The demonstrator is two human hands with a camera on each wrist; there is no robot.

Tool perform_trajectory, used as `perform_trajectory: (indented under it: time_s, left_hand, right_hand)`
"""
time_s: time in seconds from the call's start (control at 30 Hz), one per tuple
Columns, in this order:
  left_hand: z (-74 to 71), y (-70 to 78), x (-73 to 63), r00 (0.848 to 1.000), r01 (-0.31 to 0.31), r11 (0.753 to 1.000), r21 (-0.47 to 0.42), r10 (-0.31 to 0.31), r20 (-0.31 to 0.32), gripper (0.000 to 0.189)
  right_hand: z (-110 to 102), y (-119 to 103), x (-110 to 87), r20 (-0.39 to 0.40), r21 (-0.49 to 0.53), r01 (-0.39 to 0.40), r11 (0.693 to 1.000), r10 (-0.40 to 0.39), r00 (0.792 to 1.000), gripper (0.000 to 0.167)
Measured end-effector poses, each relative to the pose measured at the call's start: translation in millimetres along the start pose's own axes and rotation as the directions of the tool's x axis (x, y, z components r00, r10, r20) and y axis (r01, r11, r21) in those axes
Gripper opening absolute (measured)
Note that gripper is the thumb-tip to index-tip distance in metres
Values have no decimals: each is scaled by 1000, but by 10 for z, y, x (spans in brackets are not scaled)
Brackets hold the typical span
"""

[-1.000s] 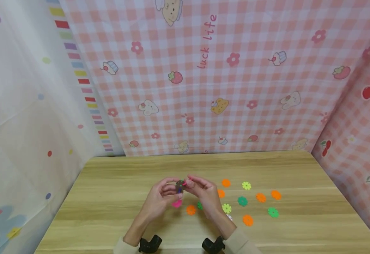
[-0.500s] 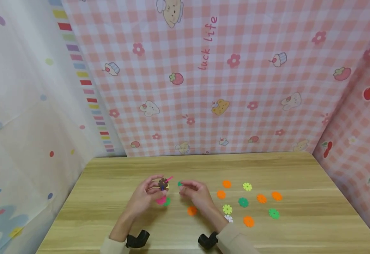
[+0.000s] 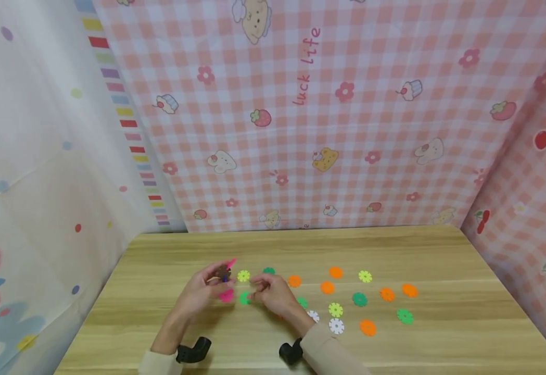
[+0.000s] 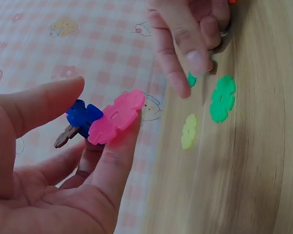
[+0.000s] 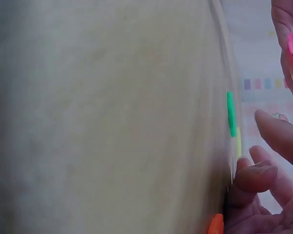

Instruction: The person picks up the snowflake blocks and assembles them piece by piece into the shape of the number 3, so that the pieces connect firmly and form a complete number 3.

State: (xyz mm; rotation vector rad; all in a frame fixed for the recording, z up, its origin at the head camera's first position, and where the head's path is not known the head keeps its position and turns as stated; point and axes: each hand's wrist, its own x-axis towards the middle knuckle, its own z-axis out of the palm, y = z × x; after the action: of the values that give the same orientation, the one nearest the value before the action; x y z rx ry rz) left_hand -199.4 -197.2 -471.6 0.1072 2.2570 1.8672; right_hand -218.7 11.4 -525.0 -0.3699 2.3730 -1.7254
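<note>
In the head view my left hand (image 3: pixel 195 296) is raised over the table. It pinches a joined cluster of notched plastic snowflake discs. In the left wrist view a pink disc (image 4: pixel 116 117), a blue disc (image 4: pixel 83 116) and a brown disc (image 4: pixel 66 137) show between thumb and fingers; another pink piece (image 3: pixel 232 263) sticks up in the head view. My right hand (image 3: pixel 277 298) hovers close by with loosely bent fingers and nothing held. Near its fingertips lie a bright green disc (image 3: pixel 244 298), a yellow disc (image 3: pixel 243 276) and a dark green disc (image 3: pixel 269 271).
On the wooden table (image 3: pixel 460 333) several loose discs lie to the right, among them an orange disc (image 3: pixel 368 327), a white disc (image 3: pixel 336 326) and a green disc (image 3: pixel 405 316). A checked cloth (image 3: pixel 371 120) hangs behind the far edge.
Both hands, together on the cluster at first, have separated and shifted left. The dark green disc, seen at the right fingertips half a second ago, now lies apart from them.
</note>
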Motion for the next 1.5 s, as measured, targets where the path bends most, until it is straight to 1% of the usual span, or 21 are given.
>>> perform_trajectory:
  time_s: [0.07, 0.2, 0.37, 0.5, 0.63, 0.7, 0.77, 0.87, 0.93, 1.0, 1.17, 1.27, 1.4, 1.5]
  left_hand:
    - [-20, -10, 5, 1000, 7, 1000, 16, -7, -1, 54]
    - [-41, -38, 32, 1000, 19, 1000, 12, -19, 4, 57]
    - [-39, -79, 52, 998, 57, 998, -37, -56, 9, 60]
    - [-29, -112, 64, 997, 82, 993, -83, -82, 3, 57]
    - [-25, -134, 74, 994, 102, 988, -119, -106, -27, 56]
    - [-24, -145, 83, 990, 119, 985, -127, -128, -58, 56]
    - [-26, -155, 92, 984, 135, 982, -132, -148, -95, 55]
    - [-28, -150, 100, 972, 159, 977, -140, -180, -153, 54]
    - [-25, -139, 102, 966, 165, 975, -148, -190, -175, 51]
    - [-12, -118, 101, 964, 162, 974, -158, -190, -185, 47]
    - [55, -66, 101, 970, 140, 972, -187, -173, -173, 40]
    - [113, -54, 105, 972, 137, 973, -183, -168, -167, 40]
    - [191, -52, 114, 973, 129, 978, -164, -156, -170, 44]
    - [238, -34, 118, 975, 122, 982, -141, -145, -169, 45]
  right_hand:
    - [8, -2, 9, 9, -30, -2, 1000, 3, 1000, 35]
    - [23, -28, 18, 18, -61, -22, 998, 23, 1000, 36]
    - [29, -52, 18, 20, -83, -51, 995, 52, 998, 38]
    - [31, -54, 17, 13, -104, -42, 994, 43, 999, 39]
    - [55, -50, 26, -3, -128, -46, 991, 46, 999, 37]
    - [64, -52, 25, -14, -132, -49, 990, 48, 999, 32]
    - [71, -54, 22, -25, -133, -46, 990, 44, 999, 26]
    - [75, -61, 14, -33, -138, -36, 990, 32, 999, 19]
    - [80, -64, 12, -30, -150, -35, 988, 31, 999, 17]
    - [83, -74, 9, -23, -160, -37, 986, 34, 999, 16]
    - [91, -108, 1, -9, -179, -52, 983, 51, 999, 20]
    - [81, -127, -16, 7, -172, -49, 984, 51, 999, 22]
    - [11, -145, -32, 43, -114, -38, 993, 43, 998, 19]
    - [-87, -176, -38, 62, -37, -30, 999, 33, 998, 18]
